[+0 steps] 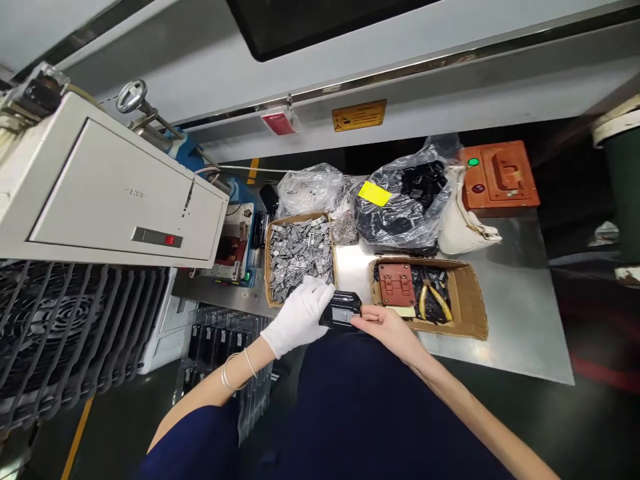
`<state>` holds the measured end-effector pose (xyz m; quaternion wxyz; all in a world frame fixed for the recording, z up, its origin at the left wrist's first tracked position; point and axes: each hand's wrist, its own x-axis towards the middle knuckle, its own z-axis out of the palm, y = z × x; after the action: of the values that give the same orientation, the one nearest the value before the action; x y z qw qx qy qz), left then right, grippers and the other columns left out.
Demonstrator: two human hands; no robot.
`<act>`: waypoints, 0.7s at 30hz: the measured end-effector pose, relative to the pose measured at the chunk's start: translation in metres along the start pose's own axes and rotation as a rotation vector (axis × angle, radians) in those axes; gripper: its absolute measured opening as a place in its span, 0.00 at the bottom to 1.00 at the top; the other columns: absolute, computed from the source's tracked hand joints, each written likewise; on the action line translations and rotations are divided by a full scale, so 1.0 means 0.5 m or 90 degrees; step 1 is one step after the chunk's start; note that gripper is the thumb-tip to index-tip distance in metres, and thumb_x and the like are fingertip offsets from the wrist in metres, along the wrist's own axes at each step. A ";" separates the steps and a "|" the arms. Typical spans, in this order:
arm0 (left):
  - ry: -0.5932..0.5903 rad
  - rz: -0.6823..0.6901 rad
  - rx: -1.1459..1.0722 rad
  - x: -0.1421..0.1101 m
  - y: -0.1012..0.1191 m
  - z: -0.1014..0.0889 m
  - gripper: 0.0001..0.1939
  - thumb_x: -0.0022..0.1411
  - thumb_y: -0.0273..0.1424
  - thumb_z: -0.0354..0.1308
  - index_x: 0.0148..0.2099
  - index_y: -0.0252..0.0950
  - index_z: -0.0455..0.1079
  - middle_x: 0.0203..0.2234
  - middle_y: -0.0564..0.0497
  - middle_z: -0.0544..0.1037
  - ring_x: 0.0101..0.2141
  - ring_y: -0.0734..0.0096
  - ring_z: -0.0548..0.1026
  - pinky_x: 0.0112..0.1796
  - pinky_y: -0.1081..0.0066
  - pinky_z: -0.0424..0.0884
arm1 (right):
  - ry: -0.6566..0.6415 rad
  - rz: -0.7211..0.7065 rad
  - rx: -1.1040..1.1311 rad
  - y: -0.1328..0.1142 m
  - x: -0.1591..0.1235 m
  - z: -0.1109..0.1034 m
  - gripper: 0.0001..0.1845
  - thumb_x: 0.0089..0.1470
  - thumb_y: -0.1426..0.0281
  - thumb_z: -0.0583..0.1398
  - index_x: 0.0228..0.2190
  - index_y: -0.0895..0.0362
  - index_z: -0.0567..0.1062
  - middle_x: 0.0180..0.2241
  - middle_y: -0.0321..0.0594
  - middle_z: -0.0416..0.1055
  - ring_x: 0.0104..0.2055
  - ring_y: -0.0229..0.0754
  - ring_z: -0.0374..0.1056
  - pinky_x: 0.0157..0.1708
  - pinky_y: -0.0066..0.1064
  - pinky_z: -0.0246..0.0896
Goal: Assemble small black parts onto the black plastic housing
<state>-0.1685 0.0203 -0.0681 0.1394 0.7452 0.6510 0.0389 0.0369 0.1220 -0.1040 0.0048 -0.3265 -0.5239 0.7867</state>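
Head view: just below the middle of the frame, both hands meet on a small black part (341, 311) with a pale grey window on its top face. The left hand (300, 319), in a white glove, closes on the part's left end, fingers curled over the top. The right hand (387, 328), bare, pinches the right end between thumb and fingertips. The part's long axis runs left to right across the frame, so each hand takes one end and neither is clearer nearer; it hangs just off the near edge of the metal table (520, 320), above the person's dark lap.

Directly above the gloved hand sits a cardboard box of small grey metal pieces (299, 257), its near corner almost touching the glove. To the right of the part, beside the bare hand, lies a second cardboard box (467, 300) holding a brown plate, black bits and yellow-handled pliers (433, 301). Further up the frame lie a clear bag of grey pieces (310, 189) and a bag of black parts (405, 200) with a yellow label. A grey machine cabinet (115, 193) fills the upper left.
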 end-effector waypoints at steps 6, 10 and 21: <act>0.009 -0.097 -0.043 -0.065 -0.054 0.015 0.23 0.59 0.31 0.62 0.55 0.31 0.65 0.43 0.42 0.77 0.43 0.51 0.76 0.44 0.56 0.76 | -0.071 0.039 -0.018 -0.012 0.084 0.046 0.39 0.46 0.33 0.63 0.21 0.54 0.55 0.22 0.30 0.48 0.26 0.34 0.43 0.28 0.30 0.35; 0.020 -0.125 -0.067 -0.081 -0.099 0.023 0.22 0.62 0.31 0.61 0.57 0.33 0.64 0.43 0.44 0.77 0.43 0.51 0.76 0.44 0.55 0.76 | -0.082 0.051 -0.020 -0.023 0.133 0.072 0.40 0.42 0.35 0.67 0.21 0.54 0.54 0.23 0.29 0.50 0.26 0.33 0.44 0.28 0.29 0.37; 0.018 -0.108 -0.089 -0.044 -0.215 0.025 0.31 0.56 0.30 0.65 0.61 0.34 0.63 0.47 0.43 0.78 0.46 0.52 0.78 0.46 0.56 0.77 | -0.056 0.062 -0.027 -0.040 0.237 0.085 0.42 0.44 0.31 0.63 0.22 0.53 0.53 0.23 0.29 0.46 0.27 0.34 0.42 0.28 0.30 0.34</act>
<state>-0.2717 0.0092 -0.1050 0.1844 0.6755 0.7092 0.0829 -0.0851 0.1373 -0.1378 -0.0631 -0.3167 -0.5235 0.7884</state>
